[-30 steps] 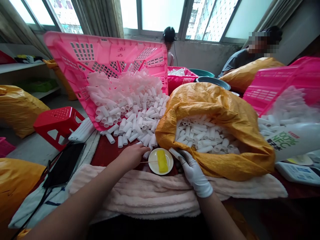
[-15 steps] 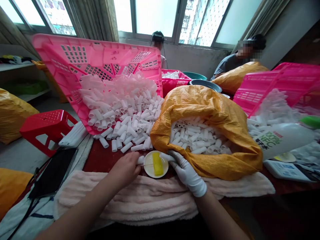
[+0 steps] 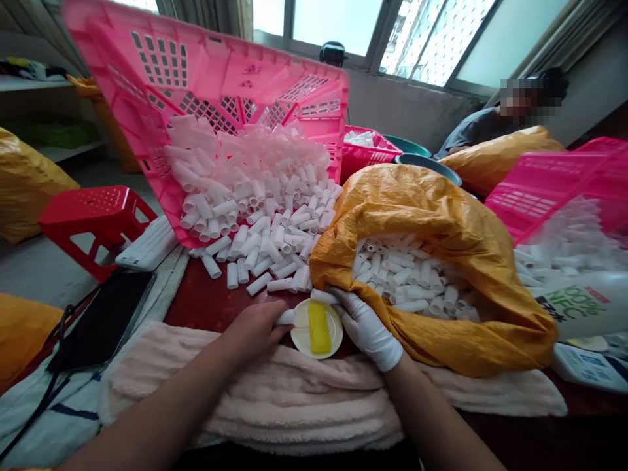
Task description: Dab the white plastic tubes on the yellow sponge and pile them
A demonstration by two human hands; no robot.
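A small white dish [image 3: 300, 339] carries a yellow block [image 3: 319, 328]. At its left edge my bare left hand [image 3: 265, 324] is closed on a short white tube [image 3: 285, 318], from which a thin stick seems to reach over the dish. My right hand [image 3: 360, 327], in a white glove, grips another white tube [image 3: 323, 297] above the dish's back edge. Loose white tubes [image 3: 265, 248] spill from a tilted pink basket [image 3: 206, 59] behind. To the right, an orange sack [image 3: 422, 203] lies open, full of similar tubes.
A pink towel [image 3: 275, 405] runs along the front edge. At left are a phone [image 3: 103, 320] and a red stool [image 3: 93, 209]. A bottle [image 3: 589, 304] lies at right; a person [image 3: 471, 131] sits behind another sack.
The view has shifted, so the scene sits differently. The tube in my right hand has moved from the dish's right side to above its back edge. My left hand keeps its tube.
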